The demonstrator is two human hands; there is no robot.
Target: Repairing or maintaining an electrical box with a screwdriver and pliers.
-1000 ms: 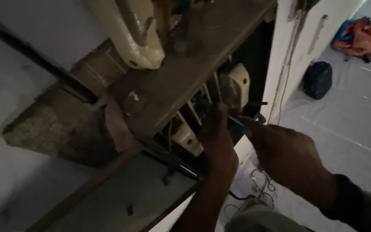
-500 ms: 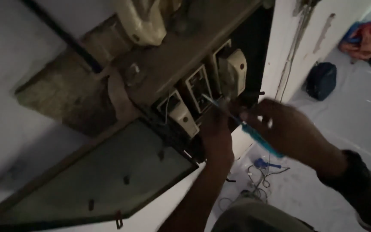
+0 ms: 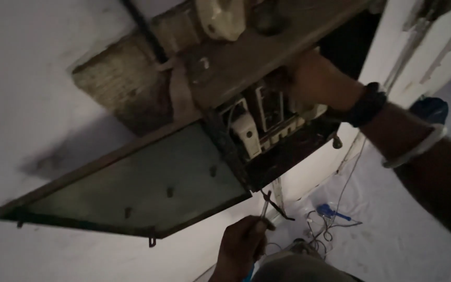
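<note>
Overhead, right hand point(image 3: 317, 83) at the fuse box point(image 3: 267, 122), grip unclear; left hand point(image 3: 242, 245) clenched around a screwdriver point(image 3: 265, 206).

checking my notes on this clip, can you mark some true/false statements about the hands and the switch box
1. The right hand reaches into the open switch box. True.
2. The left hand holds a hammer. False: it holds a thin screwdriver, tip up.
3. The hinged glass door of the box is shut. False: it hangs open to the left.
4. A dark band sits on the right wrist. True.
5. The left hand touches the pale fuse units. False: it is below the box, apart from them.
</note>
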